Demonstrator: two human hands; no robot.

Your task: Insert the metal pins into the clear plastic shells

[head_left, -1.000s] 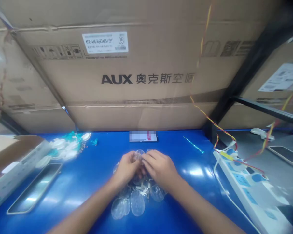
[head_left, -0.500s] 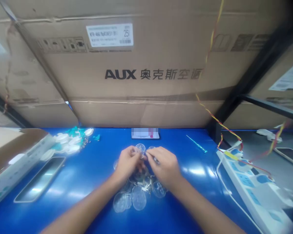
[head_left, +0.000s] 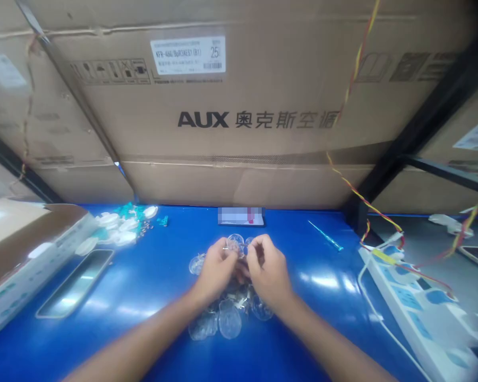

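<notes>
Both my hands are raised a little over the middle of the blue table [head_left: 151, 276]. My left hand [head_left: 215, 270] pinches a clear round plastic disc [head_left: 235, 243] by its edge. My right hand [head_left: 269, 270] is closed beside it, its fingertips touching the same disc; whether it holds a small part of its own is too small to tell. Under my wrists lies a pile of clear discs with small metal clips [head_left: 227, 318].
A big AUX cardboard box [head_left: 239, 122] walls off the table's far edge. At left sit an open carton [head_left: 19, 254], a flat glass-like panel [head_left: 77, 284] and a heap of white and teal parts [head_left: 121, 225]. A white power strip [head_left: 414, 307] with wires lies at right.
My hands have lifted the disc slightly and drawn closer together, with the right fingers curling in. The view has shifted a little, so everything sits further right and higher.
</notes>
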